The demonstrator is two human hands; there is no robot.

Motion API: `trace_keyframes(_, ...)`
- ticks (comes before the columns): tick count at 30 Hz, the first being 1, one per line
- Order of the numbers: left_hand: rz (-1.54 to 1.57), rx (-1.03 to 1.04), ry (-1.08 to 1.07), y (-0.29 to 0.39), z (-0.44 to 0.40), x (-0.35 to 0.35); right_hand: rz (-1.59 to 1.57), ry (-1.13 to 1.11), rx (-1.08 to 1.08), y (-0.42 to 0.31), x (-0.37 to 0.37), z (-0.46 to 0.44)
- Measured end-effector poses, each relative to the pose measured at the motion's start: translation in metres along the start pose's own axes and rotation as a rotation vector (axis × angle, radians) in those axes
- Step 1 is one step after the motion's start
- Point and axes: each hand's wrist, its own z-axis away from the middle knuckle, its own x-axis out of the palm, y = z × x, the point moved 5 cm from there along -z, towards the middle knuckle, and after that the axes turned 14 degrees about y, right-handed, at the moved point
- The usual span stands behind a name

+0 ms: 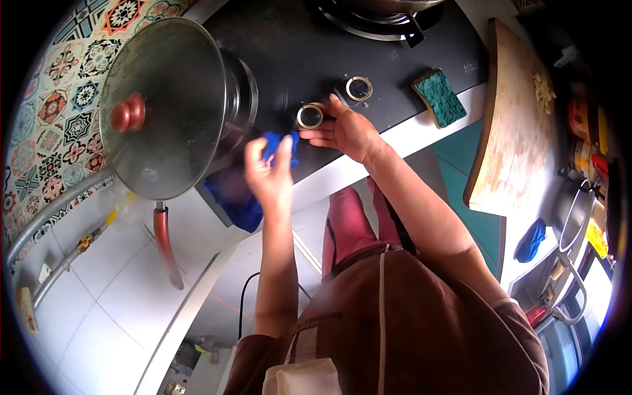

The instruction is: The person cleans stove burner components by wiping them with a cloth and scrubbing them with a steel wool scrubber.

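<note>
My left hand (270, 181) is at the front of the black gas stove (283, 52), its fingers bent around part of a blue cloth (234, 203). The rest of that cloth hangs over the stove's front edge, below the pan. With its fingers curled around a round stove knob (310, 116), my right hand (347, 131) is just to the right of the left one. Whether this knob is still attached to the stove, I cannot tell. A second round knob (359, 88) sits just beyond the right fingertips.
On the left burner stands a pan with a glass lid (164, 105), its red handle (166, 247) jutting toward me. A green scouring sponge (442, 97) lies at the stove's right front. Further right is a wooden cutting board (510, 125). Another pan (388, 5) occupies the far burner.
</note>
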Motion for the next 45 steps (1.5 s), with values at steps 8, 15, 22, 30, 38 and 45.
trace_keyframes(8,-0.529,0.792,-0.327,0.013,0.003,0.036,-0.065,-0.001,0.003,0.002,-0.002,-0.002)
trace_keyframes(15,-0.755,0.981,-0.342,0.025,0.008,0.043,-0.036,0.019,0.005,0.000,-0.001,0.001)
trace_keyframes(22,-0.626,0.898,-0.380,0.029,0.011,0.054,-0.042,0.015,-0.016,0.000,0.001,0.002)
trace_keyframes(30,-0.426,0.966,-0.569,0.022,-0.014,0.037,-0.022,0.035,0.011,0.003,-0.002,-0.001)
trace_keyframes(38,-0.592,1.056,-0.491,0.019,0.002,0.044,-0.053,0.094,0.007,-0.002,0.003,0.009)
trace_keyframes(45,-0.714,0.998,-0.306,0.022,0.012,0.054,-0.060,0.072,-0.021,-0.002,0.002,0.004)
